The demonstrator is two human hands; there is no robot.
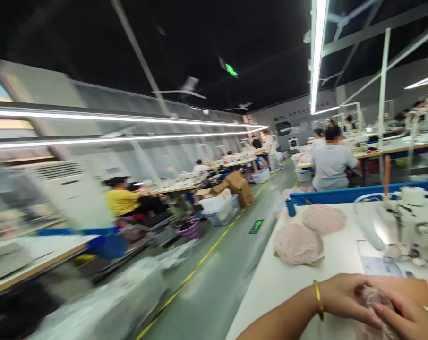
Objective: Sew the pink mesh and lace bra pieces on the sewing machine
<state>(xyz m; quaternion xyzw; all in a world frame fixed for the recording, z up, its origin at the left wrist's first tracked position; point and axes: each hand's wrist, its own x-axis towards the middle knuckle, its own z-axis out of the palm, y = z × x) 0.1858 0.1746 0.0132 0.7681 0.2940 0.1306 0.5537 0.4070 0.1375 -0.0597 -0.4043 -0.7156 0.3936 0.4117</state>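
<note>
Low on the right of the head view, a crumpled piece of pale pink fabric [375, 298] is gathered between both hands. My left hand [343, 295], with a yellow bangle at the wrist, curls its fingers round one side of it. My right hand [414, 316] grips the other side, partly cut off by the frame edge. Beyond them on the white table [260, 295] lie two pale pink fabric stacks, a nearer one [297, 244] and a farther one [323, 218]. A flat brown piece [417, 289] lies behind my right hand.
A sewing machine [423, 231] stands at the right, with a white thread cone [413, 195] behind it. A blue bottle-like object [291, 207] stands at the table's far left corner. Left of the table runs an aisle [214, 278]; a person in grey [330, 165] sits ahead.
</note>
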